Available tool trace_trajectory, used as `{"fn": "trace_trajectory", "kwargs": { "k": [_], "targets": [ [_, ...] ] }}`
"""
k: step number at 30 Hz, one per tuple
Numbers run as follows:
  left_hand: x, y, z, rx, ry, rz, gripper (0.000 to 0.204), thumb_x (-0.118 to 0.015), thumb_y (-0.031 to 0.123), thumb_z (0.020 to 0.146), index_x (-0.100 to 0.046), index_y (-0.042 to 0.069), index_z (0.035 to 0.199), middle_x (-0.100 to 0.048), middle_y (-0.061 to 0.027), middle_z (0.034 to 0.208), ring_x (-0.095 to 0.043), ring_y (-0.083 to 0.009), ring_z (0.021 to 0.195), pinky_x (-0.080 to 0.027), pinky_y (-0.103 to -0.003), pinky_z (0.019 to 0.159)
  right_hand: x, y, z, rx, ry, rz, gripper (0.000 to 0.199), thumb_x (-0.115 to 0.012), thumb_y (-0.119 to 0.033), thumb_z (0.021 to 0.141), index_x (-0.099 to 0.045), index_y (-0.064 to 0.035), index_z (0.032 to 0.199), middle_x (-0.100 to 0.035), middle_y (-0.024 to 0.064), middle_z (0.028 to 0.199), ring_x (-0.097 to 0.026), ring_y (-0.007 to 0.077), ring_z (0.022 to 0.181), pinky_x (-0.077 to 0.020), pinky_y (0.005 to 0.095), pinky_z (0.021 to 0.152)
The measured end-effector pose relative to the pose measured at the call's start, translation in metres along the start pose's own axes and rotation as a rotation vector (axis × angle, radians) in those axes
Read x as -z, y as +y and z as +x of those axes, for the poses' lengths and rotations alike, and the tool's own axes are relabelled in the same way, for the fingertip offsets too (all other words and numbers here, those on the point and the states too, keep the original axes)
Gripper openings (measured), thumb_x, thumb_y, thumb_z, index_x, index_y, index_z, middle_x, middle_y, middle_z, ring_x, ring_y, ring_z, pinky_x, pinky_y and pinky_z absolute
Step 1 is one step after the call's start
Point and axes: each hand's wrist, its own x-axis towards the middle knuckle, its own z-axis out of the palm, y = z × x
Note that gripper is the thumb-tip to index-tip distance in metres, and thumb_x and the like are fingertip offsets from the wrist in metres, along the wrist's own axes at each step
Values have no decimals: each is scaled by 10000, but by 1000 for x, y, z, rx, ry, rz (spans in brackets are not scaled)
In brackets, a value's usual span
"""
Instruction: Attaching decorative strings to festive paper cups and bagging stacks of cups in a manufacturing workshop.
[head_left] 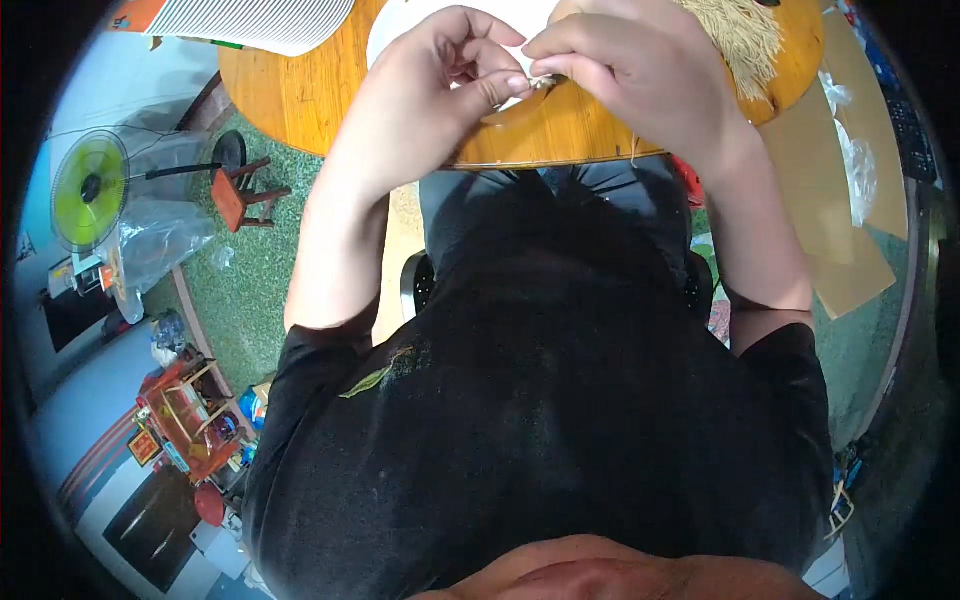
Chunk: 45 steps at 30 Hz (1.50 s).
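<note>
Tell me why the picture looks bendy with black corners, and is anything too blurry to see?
In the head view, the wide fisheye lens bends things and darkens the corners; in that head view, the fan looks tipped near the rim; also in the head view, the left hand and right hand look bright, but the small thing they pinch is unclear.

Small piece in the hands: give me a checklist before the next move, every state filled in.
1. Left hand pinching the piece: ok.
2. Right hand also on it: ok.
3. Piece in full view: not ok, the hands cover part.
4. Piece's ends secured: cannot tell, too small.
5. Strands on the table: ok, right side.
6. Shirt free of scraps: cannot tell, the leaf may be printed.
</note>
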Motion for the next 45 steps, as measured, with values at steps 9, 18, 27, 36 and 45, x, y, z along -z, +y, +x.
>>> {"fn": "trace_trajectory", "kwargs": {
  "k": [9, 18, 27, 36, 45],
  "targets": [
    [12, 0, 19, 59, -161, 75, 174, -689, 73, 1012, -676, -43, 1141, -742, -64, 1053, -711, -122, 992, -579, -265, 889, -5, 23, -1, 178, 154, 173, 84, -814, -84, 754, -773, -104, 825, -732, 60, 805, -708, 237, 720, -556, 328, 637],
    [-5, 34, 26, 229, -116, 160, 166, -684, 133, 1027, -687, -29, 1063, -667, -19, 895, -595, -88, 818, -486, -253, 738, 20, -18, 13, -607, -145, 84, 88, -798, -32, 792, -773, -40, 876, -737, 49, 783, -666, 111, 653, -510, 267, 592],
    [-11, 43, 29, 306, -50, 200, 168, -630, 129, 1054, -671, -26, 1005, -595, 14, 791, -509, -80, 730, -437, -259, 654, 10, -20, -10, -481, 205, -113, 214, -815, 6, 820, -721, 13, 1013, -683, 62, 886, -615, 108, 724, -481, 256, 631],
    [-13, 40, 32, 304, -44, 193, 152, -607, 106, 1057, -659, -29, 1010, -640, -10, 843, -573, -90, 772, -487, -261, 697, -21, -43, -47, -559, 161, -192, 160, -828, -78, 835, -797, -72, 992, -694, 52, 863, -657, 159, 785, -535, 285, 732],
    [-12, 38, 34, 322, -32, 117, 143, -617, 94, 1054, -651, -30, 992, -633, -6, 840, -563, -82, 764, -475, -243, 681, -24, -32, -42, -619, 187, -48, 57, -750, -26, 888, -709, 2, 860, -613, 26, 798, -557, 103, 678, -459, 255, 640]
  ]
}}
